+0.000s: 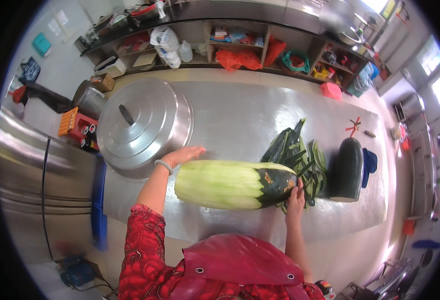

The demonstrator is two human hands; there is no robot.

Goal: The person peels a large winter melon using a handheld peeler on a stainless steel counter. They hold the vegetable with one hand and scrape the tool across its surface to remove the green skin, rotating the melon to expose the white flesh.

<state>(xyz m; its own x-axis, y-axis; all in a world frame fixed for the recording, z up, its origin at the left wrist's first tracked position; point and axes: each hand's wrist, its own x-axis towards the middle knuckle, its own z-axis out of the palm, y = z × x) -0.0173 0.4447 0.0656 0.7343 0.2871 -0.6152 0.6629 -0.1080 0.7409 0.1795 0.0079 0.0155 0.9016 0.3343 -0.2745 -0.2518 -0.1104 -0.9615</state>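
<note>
A large winter melon lies crosswise before me on the steel table. Its left and middle parts are peeled pale green; dark rind with brown scars covers the right end. My right hand grips that dark end, its fingers curled at the tip. My left hand is at the far left corner of the melon, fingers stretched out to the right and holding nothing; whether it touches the melon is unclear. Long strips of dark green peel are heaped behind the melon's right end, some partly hidden by it.
A steel table bears a big lidded aluminium pot on the left. To the right stand a cut, unpeeled winter melon, a dark blue cloth and a red-handled peeler-like tool. Shelves line the back.
</note>
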